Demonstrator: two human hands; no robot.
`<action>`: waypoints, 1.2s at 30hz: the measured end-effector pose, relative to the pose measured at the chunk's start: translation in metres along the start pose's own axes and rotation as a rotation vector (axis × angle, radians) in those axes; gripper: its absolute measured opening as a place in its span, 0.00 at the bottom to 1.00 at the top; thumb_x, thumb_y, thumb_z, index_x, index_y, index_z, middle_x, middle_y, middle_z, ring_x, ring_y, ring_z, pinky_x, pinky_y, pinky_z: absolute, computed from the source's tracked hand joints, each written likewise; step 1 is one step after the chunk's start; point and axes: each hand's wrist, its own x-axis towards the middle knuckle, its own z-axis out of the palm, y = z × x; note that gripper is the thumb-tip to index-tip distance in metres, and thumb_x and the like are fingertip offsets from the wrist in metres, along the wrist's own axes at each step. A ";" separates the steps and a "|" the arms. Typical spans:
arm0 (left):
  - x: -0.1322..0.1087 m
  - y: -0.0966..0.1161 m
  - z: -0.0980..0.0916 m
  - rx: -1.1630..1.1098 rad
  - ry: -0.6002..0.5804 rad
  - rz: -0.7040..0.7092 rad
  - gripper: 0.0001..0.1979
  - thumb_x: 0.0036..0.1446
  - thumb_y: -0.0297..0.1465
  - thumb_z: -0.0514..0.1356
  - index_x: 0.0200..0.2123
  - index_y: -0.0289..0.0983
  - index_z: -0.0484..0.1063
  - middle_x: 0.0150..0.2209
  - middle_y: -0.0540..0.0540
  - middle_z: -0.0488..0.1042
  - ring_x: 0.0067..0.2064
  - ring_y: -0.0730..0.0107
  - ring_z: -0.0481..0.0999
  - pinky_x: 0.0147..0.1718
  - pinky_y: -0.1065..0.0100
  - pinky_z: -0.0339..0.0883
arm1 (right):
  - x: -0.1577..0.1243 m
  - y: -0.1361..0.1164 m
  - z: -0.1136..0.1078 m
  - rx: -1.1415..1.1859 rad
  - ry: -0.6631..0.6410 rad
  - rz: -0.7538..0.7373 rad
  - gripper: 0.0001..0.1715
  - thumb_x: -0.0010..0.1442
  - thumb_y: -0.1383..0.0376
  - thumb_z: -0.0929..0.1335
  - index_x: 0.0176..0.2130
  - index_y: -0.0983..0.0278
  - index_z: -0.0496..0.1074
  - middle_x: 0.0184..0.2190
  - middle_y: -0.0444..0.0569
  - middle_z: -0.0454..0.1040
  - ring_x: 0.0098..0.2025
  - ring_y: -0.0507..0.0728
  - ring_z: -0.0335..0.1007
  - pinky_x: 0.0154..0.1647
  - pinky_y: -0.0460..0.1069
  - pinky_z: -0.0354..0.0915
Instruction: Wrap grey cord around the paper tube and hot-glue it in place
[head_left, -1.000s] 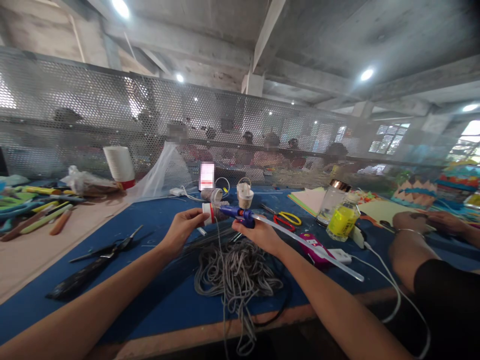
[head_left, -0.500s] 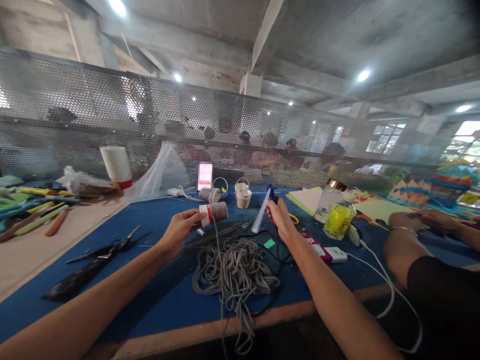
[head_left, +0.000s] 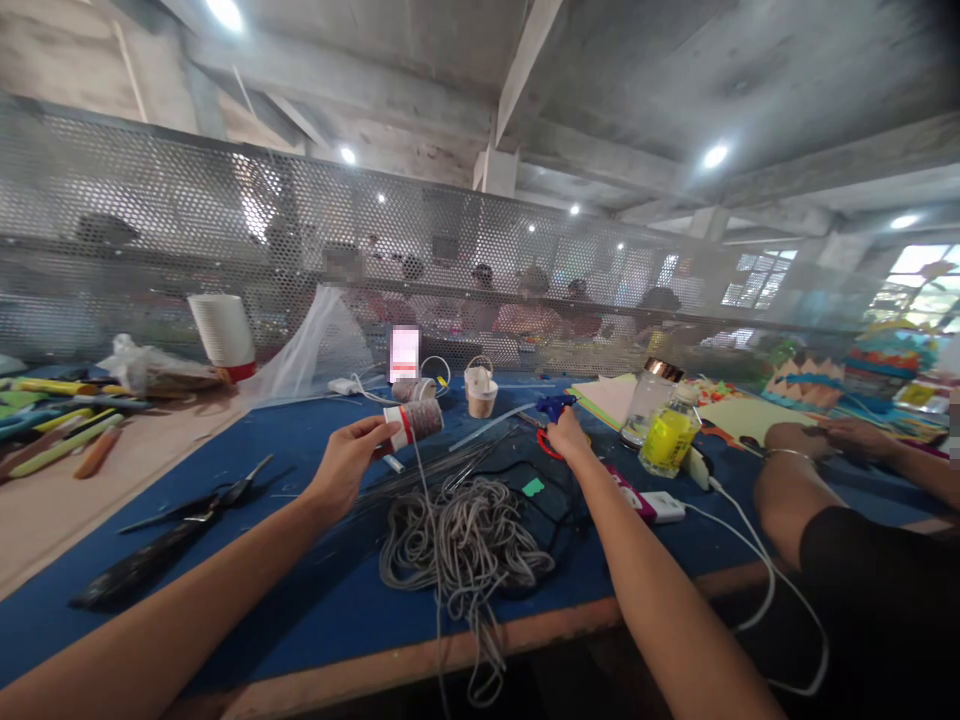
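No writing is legible; the lit screen (head_left: pixel 405 352) is blurred.

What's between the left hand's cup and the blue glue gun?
In the head view, a clear glue stick slants from the blue glue gun toward the cup; the small basket stands farther back.

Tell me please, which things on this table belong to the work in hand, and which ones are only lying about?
Seem to belong:
- the cord-wrapped cup in the left hand
- the blue glue gun at the right hand
- the grey cord heap

Seem only lying about:
- the yellow bottle
- the stacked paper cups
- the black-handled tool
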 end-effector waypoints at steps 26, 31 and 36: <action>-0.011 0.006 0.011 0.117 -0.149 0.036 0.17 0.44 0.38 0.70 0.38 0.36 0.81 0.36 0.43 0.82 0.38 0.59 0.77 0.41 0.64 0.66 | -0.074 -0.086 -0.012 0.789 -0.538 -0.400 0.15 0.66 0.57 0.62 0.44 0.65 0.70 0.38 0.50 0.78 0.40 0.54 0.76 0.43 0.49 0.69; -0.012 0.007 0.013 0.118 -0.160 0.050 0.18 0.45 0.37 0.69 0.41 0.37 0.80 0.37 0.44 0.82 0.41 0.57 0.78 0.43 0.62 0.66 | -0.108 -0.104 -0.002 1.051 -0.891 -0.383 0.21 0.61 0.54 0.68 0.48 0.65 0.68 0.42 0.52 0.78 0.47 0.55 0.75 0.50 0.50 0.67; -0.013 0.008 0.015 0.134 -0.151 0.064 0.18 0.46 0.37 0.69 0.41 0.37 0.81 0.36 0.44 0.82 0.41 0.56 0.78 0.44 0.63 0.67 | -0.115 -0.103 -0.011 1.081 -1.031 -0.376 0.22 0.59 0.55 0.70 0.47 0.65 0.68 0.34 0.49 0.78 0.41 0.54 0.76 0.46 0.49 0.67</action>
